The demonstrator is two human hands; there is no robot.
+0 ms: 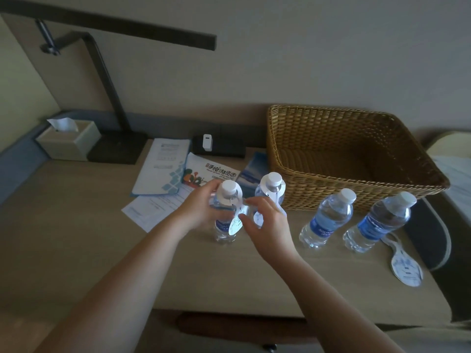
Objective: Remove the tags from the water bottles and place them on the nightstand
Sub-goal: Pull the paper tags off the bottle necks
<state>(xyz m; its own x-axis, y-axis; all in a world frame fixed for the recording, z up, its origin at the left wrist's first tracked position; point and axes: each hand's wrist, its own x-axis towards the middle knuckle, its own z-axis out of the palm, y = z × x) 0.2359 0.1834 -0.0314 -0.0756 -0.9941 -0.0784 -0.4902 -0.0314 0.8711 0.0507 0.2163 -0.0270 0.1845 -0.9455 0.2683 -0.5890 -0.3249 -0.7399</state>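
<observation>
Four clear water bottles with white caps and blue labels stand on my worktop in front of the wicker basket. My left hand curls round the leftmost bottle, gripping its body. A white paper tag rings that bottle's neck and hangs down its side, printed pale blue; my right hand pinches its hanging part. Just behind, the second bottle wears its own white tag. The third bottle and fourth bottle have bare necks. A loose tag lies flat at the worktop's right end.
</observation>
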